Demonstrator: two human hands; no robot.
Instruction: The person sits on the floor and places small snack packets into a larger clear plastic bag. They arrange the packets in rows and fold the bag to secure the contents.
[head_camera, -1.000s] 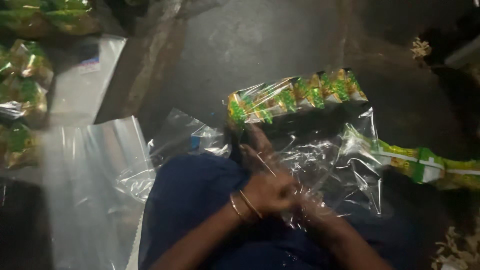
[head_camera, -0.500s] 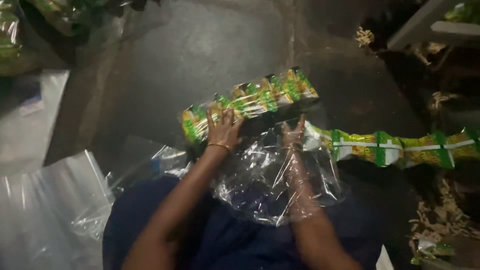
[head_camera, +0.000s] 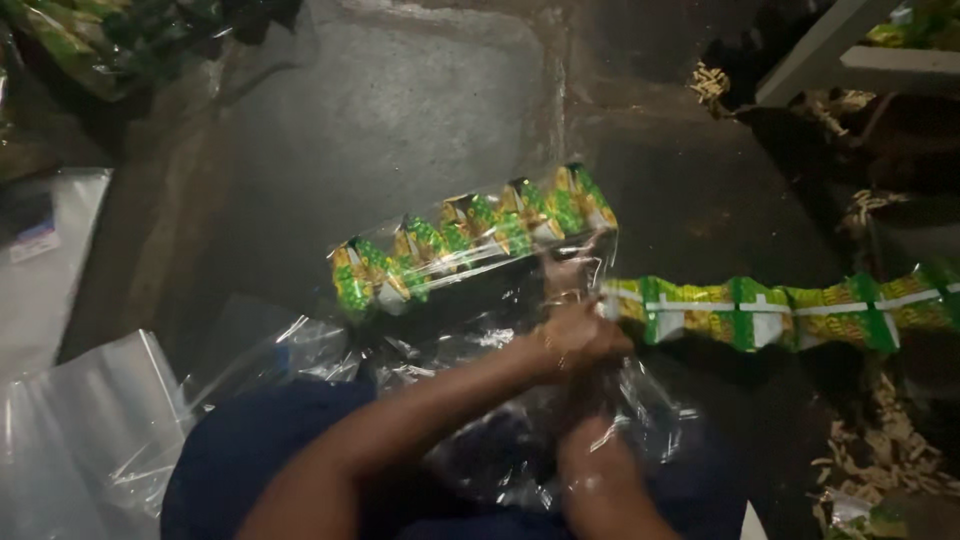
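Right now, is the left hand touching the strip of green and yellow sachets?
Touching: the head view shows the left hand closed over the end of the sachet strip.

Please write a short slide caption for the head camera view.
Two hands, left hand over right hand, work a clear plastic bag around a row of green-yellow snack packets.

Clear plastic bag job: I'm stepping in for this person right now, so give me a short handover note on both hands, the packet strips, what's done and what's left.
Left hand: closed on the near end of the loose strip of green and yellow packets, at the mouth of the clear plastic bag.
Right hand: under the bag film; grip cannot be told.
First packet strip: already inside the bag, along its far edge.
Loose strip: stretches right across the dark floor, all outside the bag.
Spare clear bags: lower left.
Done: one strip bagged. Left: the second strip.
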